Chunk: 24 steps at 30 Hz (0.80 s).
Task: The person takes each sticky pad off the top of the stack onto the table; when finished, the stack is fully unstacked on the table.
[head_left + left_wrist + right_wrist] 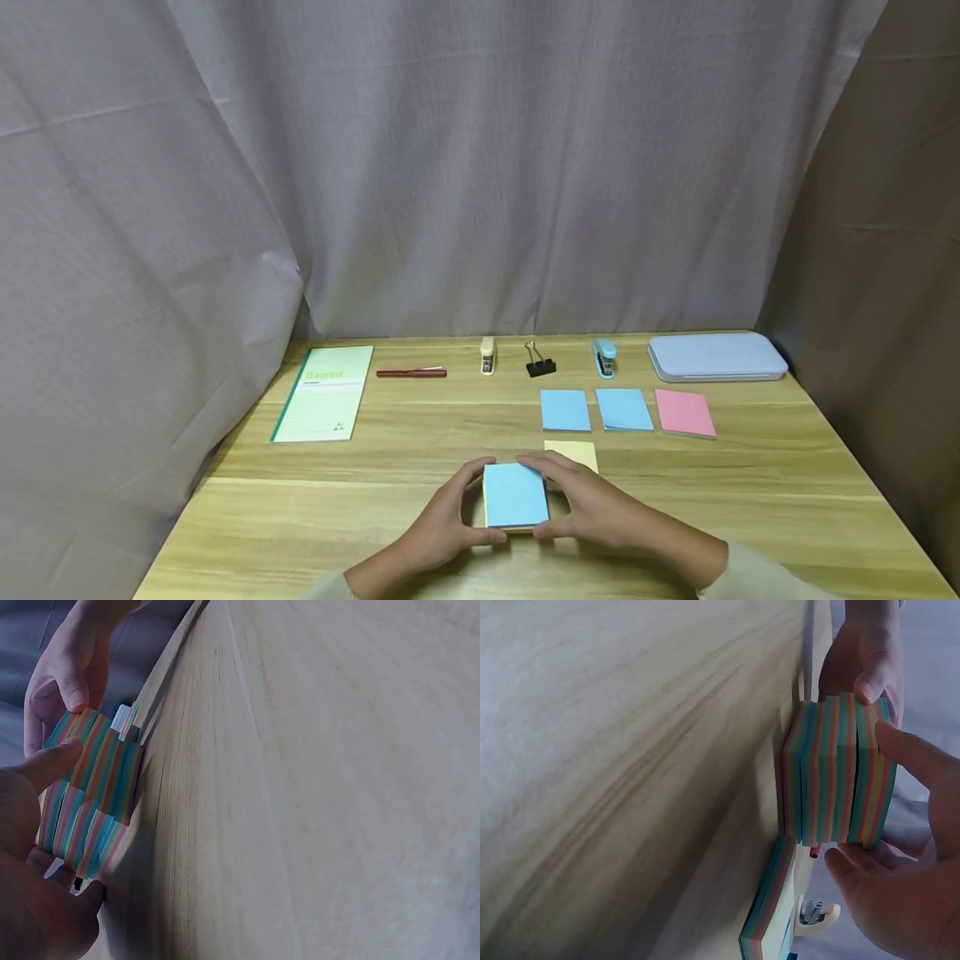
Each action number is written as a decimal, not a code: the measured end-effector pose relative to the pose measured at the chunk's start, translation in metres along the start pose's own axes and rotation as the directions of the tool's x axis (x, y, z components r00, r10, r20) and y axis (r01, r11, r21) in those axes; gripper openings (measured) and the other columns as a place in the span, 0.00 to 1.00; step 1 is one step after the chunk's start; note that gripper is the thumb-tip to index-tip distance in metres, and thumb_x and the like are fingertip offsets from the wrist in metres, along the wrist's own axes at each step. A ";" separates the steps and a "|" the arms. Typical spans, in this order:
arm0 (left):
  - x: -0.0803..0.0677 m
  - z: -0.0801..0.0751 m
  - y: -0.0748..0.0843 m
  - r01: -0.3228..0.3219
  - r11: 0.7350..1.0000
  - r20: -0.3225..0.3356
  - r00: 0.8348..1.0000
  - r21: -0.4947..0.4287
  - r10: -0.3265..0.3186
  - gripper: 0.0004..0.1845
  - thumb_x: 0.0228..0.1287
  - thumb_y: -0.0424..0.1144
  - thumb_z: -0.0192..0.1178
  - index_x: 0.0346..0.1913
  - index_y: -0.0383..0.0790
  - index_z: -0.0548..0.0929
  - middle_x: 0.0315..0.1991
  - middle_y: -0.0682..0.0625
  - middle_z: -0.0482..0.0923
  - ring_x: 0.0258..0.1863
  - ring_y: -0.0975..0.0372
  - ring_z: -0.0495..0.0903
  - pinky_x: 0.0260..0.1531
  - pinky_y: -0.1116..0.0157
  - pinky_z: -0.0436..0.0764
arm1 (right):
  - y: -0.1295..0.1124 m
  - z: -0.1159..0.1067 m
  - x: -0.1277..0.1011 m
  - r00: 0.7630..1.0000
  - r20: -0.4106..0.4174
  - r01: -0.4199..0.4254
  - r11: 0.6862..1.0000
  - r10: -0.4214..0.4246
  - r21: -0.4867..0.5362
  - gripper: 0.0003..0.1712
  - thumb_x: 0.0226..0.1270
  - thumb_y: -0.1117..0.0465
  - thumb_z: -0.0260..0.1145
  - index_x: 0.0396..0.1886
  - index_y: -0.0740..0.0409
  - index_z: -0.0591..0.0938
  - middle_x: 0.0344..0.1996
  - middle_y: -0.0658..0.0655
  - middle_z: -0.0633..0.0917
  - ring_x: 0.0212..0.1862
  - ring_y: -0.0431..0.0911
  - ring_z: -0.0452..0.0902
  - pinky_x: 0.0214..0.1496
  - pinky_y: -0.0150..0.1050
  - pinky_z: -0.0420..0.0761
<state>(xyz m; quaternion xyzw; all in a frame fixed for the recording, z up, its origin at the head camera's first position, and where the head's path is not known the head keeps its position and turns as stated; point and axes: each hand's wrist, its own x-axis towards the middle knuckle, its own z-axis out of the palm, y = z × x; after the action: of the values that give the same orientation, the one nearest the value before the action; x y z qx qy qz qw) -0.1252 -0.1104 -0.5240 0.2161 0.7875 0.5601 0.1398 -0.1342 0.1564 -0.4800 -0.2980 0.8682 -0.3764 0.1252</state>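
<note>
Left hand (pixel 442 529) and right hand (pixel 592 508) both grip the sticky-note block (pixel 514 495) by its side edges, fingers curled round it, near the front middle of the worktop (pixel 787 492); block looks light, stiff as a stack but layers could shear or fan, so hold across opposite edges; wrist views show striped coloured layers, partly offset; yellow pad (pixel 573 454) just behind the block; lidded tin (pixel 716 357) at back right is closed, contents can't be told.
</note>
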 end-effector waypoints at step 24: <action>0.000 0.001 -0.002 -0.015 0.999 -0.007 1.000 0.050 0.015 0.50 0.53 0.40 0.81 0.77 0.46 0.63 0.72 0.52 0.70 0.75 0.46 0.65 0.75 0.41 0.60 | 0.066 -0.054 -0.058 0.981 -0.169 -0.096 0.995 0.095 0.007 0.49 0.57 0.48 0.81 0.77 0.49 0.70 0.73 0.54 0.72 0.74 0.47 0.65 0.70 0.26 0.65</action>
<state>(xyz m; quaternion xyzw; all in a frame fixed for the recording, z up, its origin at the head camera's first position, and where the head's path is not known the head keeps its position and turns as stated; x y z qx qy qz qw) -0.1253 -0.1096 -0.5260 0.2233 0.8001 0.5420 0.1272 -0.1404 0.2588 -0.4917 -0.2231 0.8892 -0.3934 0.0689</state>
